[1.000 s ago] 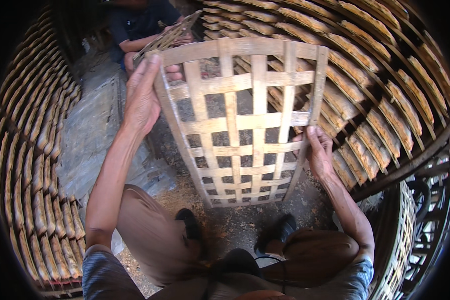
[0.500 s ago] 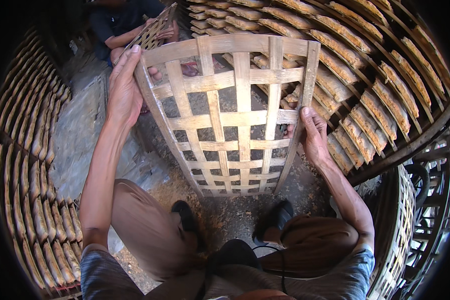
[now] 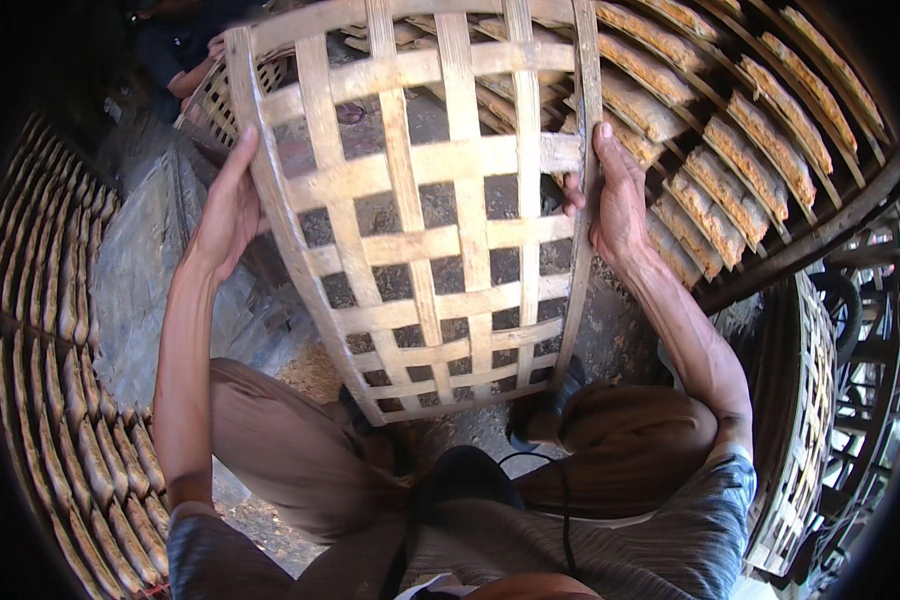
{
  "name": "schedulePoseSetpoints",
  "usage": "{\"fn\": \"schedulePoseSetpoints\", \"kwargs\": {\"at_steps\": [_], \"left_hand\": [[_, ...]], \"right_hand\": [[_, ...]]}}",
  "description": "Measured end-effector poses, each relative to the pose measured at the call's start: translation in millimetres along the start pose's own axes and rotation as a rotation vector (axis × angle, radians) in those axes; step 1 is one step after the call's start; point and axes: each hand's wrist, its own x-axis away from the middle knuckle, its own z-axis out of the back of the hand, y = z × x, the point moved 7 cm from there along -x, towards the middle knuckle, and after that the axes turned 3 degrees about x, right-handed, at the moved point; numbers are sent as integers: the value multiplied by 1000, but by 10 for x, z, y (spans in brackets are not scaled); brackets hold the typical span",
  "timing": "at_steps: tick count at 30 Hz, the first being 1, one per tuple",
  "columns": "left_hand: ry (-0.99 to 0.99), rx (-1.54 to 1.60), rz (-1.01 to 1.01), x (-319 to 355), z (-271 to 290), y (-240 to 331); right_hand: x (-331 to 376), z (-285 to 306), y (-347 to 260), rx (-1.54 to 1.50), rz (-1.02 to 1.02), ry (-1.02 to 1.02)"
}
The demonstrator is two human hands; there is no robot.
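A rectangular woven bamboo tray (image 3: 407, 248) with an open lattice and a wooden rim stands tilted before me between both hands. My left hand (image 3: 227, 212) is closed on its left rim, thumb laid along the outer edge and fingers behind the frame. On the opposite rim my right hand (image 3: 615, 195) grips the frame, thumb in front, with fingertips showing through a lattice gap. The tray's lower edge is down near my shoes, and its upper corners reach the top of the view.
Racks of slabs with rough orange-brown edges (image 3: 740, 190) rise at the right, and more slabs (image 3: 100, 455) stack at the left. A grey sheet (image 3: 145, 290) covers something beside my left arm. Another person (image 3: 175, 50) holds a woven tray (image 3: 232, 100). More lattice trays (image 3: 805, 400) stand right.
The tray has come nearer and larger in view, shifting slightly left. My right hand is higher in view and my left hand sits lower along the rim. The other person's tray has lowered.
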Motion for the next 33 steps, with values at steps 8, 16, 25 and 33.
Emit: {"fn": "schedulePoseSetpoints", "kwargs": {"at_steps": [8, 16, 25, 33], "left_hand": [[144, -109, 111, 818, -54, -611], [530, -154, -165, 957, 97, -456], [456, 12, -342, 1027, -108, -171], [429, 15, -420, 1141, -182, -72]], "right_hand": [[41, 13, -22, -78, 49, 18], [109, -40, -192, 458, 115, -127], [580, -279, -1134, 1249, 682, 119], [528, -418, -1236, 1465, 809, 211]]}}
